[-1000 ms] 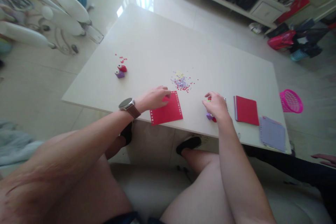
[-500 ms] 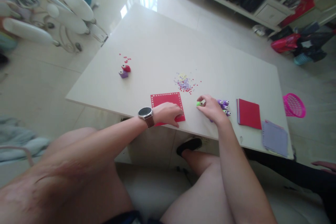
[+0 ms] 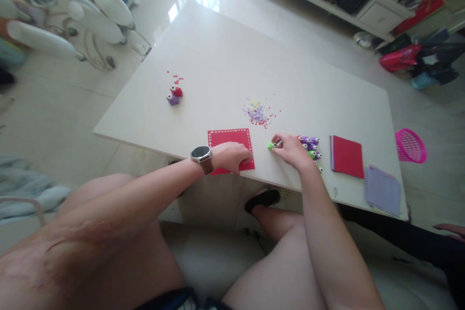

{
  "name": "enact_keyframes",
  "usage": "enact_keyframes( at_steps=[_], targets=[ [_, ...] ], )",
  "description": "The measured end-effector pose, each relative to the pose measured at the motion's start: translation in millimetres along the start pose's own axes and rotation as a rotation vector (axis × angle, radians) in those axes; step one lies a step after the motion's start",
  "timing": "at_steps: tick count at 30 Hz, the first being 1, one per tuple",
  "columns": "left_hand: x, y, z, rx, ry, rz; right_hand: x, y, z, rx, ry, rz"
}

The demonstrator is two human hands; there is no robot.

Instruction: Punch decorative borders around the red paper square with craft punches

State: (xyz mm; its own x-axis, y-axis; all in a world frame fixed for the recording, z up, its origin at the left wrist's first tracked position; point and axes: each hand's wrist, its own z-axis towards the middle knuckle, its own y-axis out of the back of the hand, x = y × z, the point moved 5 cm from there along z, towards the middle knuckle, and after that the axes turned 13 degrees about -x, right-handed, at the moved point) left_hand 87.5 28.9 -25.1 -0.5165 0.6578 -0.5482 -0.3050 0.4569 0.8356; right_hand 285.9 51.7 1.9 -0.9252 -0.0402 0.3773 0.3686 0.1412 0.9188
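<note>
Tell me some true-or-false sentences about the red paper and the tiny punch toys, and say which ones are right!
1. The left hand rests on the red card. True.
2. The right hand pinches a little green punch. True.
3. The pink basket stands on the table. False: it sits on the floor beside the table.
4. The watch is on the right wrist. False: it is on the left wrist.
5. A confetti pile lies on the table beyond the red card. True.
</note>
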Motion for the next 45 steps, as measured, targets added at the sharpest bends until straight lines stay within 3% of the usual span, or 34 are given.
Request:
enact_keyframes(
  at_steps=[6, 13, 23, 45],
  targets=[
    [-2.5, 4.1, -0.5, 0.034, 0.002, -0.027, 7.3, -2.1, -4.3, 0.066, 0.067, 0.076],
    [-4.4, 10.6, -0.7, 0.012, 0.009, -0.11, 23.3, -4.2, -12.7, 0.254, 0.027, 0.239],
    [-0.7, 9.4, 1.6, 0.004, 0.019, -0.128, 23.8, -16.4, -17.8, 0.388, 0.022, 0.341],
    [-3.3, 12.8, 1.8, 0.0, 0.014, -0.129, 31.3, -15.7, -18.5, 0.407, 0.008, 0.388]
  ],
)
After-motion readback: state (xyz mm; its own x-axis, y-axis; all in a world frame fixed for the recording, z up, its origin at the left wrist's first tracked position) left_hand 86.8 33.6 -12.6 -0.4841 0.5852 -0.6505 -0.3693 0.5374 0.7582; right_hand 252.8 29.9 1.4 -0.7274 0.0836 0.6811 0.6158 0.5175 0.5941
